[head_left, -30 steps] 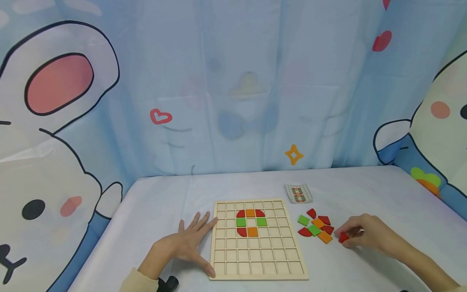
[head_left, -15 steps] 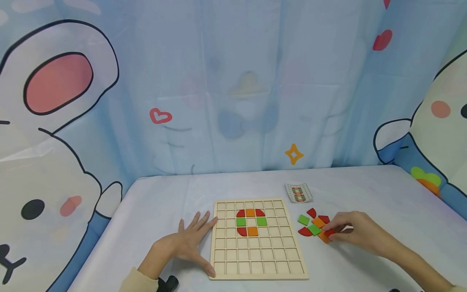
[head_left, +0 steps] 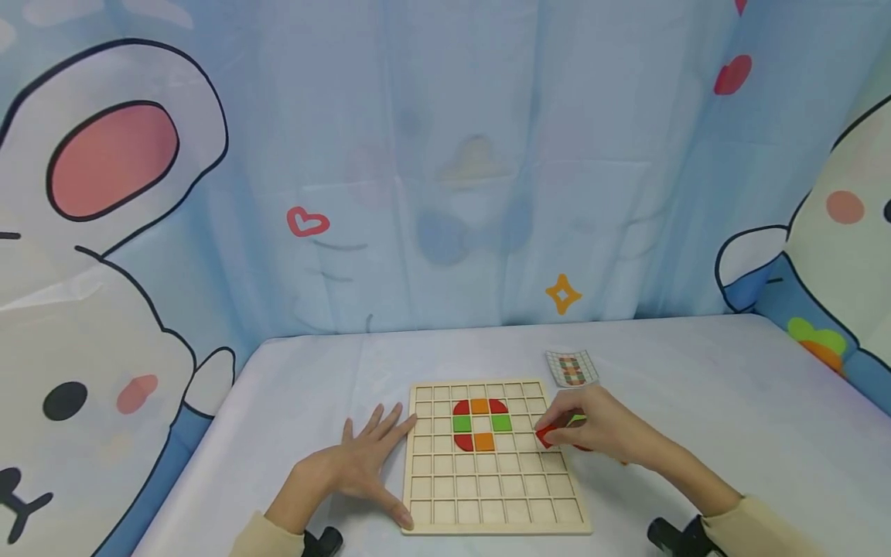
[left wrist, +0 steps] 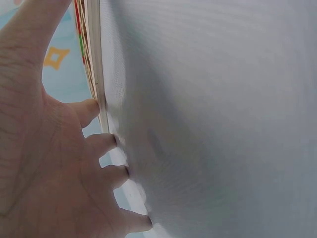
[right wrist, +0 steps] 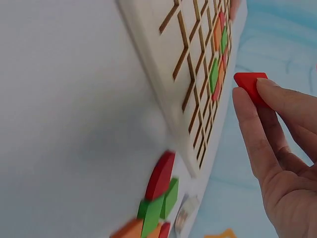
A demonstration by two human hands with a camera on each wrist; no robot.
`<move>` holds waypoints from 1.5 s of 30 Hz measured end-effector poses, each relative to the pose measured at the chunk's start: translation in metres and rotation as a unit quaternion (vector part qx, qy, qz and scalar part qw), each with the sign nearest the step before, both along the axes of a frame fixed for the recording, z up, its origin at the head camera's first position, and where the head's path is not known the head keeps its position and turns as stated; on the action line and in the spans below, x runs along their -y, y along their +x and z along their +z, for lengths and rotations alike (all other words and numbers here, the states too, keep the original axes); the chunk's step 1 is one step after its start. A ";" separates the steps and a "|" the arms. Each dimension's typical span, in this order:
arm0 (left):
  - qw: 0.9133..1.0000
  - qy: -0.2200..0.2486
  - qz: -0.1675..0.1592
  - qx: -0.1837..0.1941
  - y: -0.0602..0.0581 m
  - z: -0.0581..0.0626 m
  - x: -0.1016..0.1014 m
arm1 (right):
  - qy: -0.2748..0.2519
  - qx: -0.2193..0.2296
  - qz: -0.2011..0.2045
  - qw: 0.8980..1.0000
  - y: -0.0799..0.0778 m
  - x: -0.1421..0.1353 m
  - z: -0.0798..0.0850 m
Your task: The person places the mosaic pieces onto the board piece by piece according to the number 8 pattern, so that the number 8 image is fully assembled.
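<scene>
In the head view a pale wooden grid board (head_left: pixel 515 487) lies on the white-covered table. Set in its upper cells are red quarter-round tiles (head_left: pixel 462 442), orange tiles (head_left: pixel 484 442) and green tiles (head_left: pixel 501 422), placed around a bare cell. My left hand (head_left: pixel 358 469) is spread flat on the table, its thumb and index fingertip touching the board's left edge. Over the board's right edge, my right hand (head_left: pixel 605 425) pinches a red tile (head_left: pixel 545 437) between thumb and fingertips. The right wrist view shows this red tile (right wrist: pixel 251 87) held above the table; its full outline is partly covered by the fingers.
Loose tiles lie right of the board, mostly hidden behind my right hand in the head view; a red piece (right wrist: pixel 161 176) and a green piece (right wrist: pixel 152 215) show in the right wrist view. A small printed pattern card (head_left: pixel 572 368) lies behind them. A cartoon curtain (head_left: pixel 445 232) hangs beyond the table.
My right hand has carried the red tile leftward from beside the loose pile, across it, to the board's right edge. My left hand has stayed in place.
</scene>
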State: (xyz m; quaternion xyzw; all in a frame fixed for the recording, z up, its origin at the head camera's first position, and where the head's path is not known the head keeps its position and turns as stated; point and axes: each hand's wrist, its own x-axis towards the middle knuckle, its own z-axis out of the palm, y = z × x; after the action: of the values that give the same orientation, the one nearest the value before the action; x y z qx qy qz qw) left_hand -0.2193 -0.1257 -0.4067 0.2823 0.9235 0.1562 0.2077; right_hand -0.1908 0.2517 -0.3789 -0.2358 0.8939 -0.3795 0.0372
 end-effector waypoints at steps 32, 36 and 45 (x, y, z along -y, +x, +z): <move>1.000 -0.004 0.011 0.000 -0.001 -0.001 -0.001 | 0.047 0.037 -0.100 0.993 -0.017 0.070 -0.017; 1.000 -0.005 0.012 0.001 -0.001 -0.001 -0.001 | 0.067 0.027 -0.099 0.992 -0.016 0.072 -0.015; 1.000 -0.004 0.010 0.001 -0.001 -0.001 -0.001 | 0.092 -0.008 -0.094 0.991 -0.014 0.076 -0.016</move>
State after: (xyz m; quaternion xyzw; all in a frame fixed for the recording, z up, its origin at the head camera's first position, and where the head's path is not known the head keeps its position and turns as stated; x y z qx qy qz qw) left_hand -0.2204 -0.1245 -0.4078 0.2718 0.9267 0.1550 0.2083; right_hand -0.2051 0.1758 -0.3952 -0.1492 0.9435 -0.2956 0.0161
